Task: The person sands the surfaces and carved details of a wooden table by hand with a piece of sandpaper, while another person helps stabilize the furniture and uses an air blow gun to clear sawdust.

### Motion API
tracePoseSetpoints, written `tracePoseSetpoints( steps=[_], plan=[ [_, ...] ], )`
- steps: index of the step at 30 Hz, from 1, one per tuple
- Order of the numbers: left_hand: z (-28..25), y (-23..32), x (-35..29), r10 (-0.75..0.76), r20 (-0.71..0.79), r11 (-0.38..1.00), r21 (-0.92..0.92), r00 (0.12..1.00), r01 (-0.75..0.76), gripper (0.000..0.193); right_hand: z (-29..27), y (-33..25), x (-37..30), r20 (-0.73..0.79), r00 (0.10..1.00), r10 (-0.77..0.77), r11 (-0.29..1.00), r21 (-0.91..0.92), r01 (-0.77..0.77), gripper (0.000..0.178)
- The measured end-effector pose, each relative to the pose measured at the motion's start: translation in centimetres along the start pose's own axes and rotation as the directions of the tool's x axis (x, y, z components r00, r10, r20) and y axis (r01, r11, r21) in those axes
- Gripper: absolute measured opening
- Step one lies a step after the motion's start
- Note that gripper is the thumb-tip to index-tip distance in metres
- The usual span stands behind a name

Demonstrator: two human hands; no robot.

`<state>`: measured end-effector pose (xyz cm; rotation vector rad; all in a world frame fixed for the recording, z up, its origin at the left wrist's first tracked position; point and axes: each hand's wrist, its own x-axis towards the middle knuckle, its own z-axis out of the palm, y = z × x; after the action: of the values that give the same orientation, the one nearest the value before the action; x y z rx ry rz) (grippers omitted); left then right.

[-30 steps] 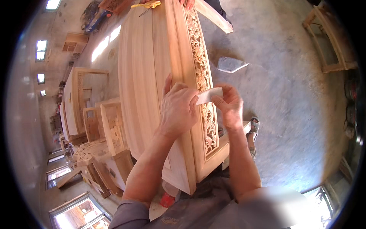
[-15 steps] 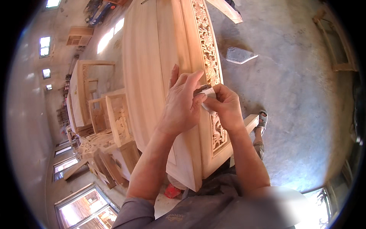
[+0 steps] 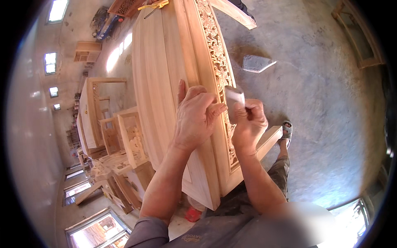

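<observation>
My right hand pinches a small piece of sandpaper, pale on the face toward me and dark at its upper edge; motion blurs it. It sticks up from the fingertips beside the carved panel of a large pale wooden furniture piece. Over the plain boards and moulded rail next to that carving is my left hand. Its fingers are loosely bent, the thumb stands out to the right, and no object shows in it. A gap separates the two hands.
A yellow-handled tool lies at the far end of the furniture. Beyond its right side, a grey slab rests on the concrete floor. Carved frames and chairs stand at left. Another person's sandalled foot is at right, near a wooden leg.
My right hand has drawn away to the right with the sandpaper, which both hands were touching before. The left hand has let go. The view has shifted slightly, bringing the yellow-handled tool in.
</observation>
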<state>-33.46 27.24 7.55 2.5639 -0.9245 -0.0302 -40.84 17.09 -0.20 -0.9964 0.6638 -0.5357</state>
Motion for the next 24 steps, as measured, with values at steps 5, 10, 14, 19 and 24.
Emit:
tracePoseSetpoints(
  steps=[5,10,14,19,24],
  plan=[
    [-0.3,0.2,0.2,0.018,0.039,1.0,0.023,0.999,-0.019,0.003,0.3,0.4,-0.5,0.181,0.979,0.097,0.991,-0.104,-0.079,0.008],
    [-1.0,0.0,-0.2,0.006,0.102,0.999,0.033,0.995,-0.009,0.02,0.9,-2.0,0.2,0.277,0.954,0.112,0.971,-0.237,-0.045,0.023],
    [0.3,-1.0,-1.2,0.033,-0.062,0.999,-0.007,0.998,-0.034,0.049,-4.6,1.1,-0.4,0.253,0.868,0.426,0.88,-0.34,-0.333,0.023],
    [1.3,-1.1,-1.8,-0.157,-0.239,0.986,0.013,0.958,0.165,0.068,-8.3,3.2,-3.8,0.242,0.81,0.534,0.84,-0.258,-0.476,0.018],
    [1.6,-1.4,-1.8,-0.259,-0.221,0.964,-0.123,0.94,0.237,0.069,-7.0,3.4,-4.8,0.233,0.852,0.469,0.855,-0.361,-0.372,0.022]
  ],
)
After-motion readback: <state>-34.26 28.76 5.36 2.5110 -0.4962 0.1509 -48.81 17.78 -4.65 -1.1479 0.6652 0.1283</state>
